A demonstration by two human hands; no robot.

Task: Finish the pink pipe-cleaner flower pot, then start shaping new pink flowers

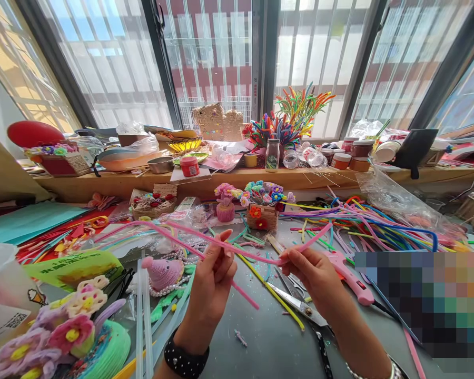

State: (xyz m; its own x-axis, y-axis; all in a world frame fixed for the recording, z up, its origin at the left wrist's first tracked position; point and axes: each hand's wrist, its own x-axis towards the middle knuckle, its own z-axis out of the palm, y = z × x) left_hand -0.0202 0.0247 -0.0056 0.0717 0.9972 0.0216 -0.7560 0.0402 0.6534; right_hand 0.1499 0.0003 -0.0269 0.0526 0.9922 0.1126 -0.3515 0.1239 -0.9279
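Head view shows the left hand point(215, 281), left of the scissors point(302, 309), and the right hand point(315, 271), nearer to them, both pinching a pink stem point(256, 255); its long axis runs sideways, just beyond the scissors' tip; perhaps two strands.

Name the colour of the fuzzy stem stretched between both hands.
Pink. The fuzzy stem shows best in the head view.
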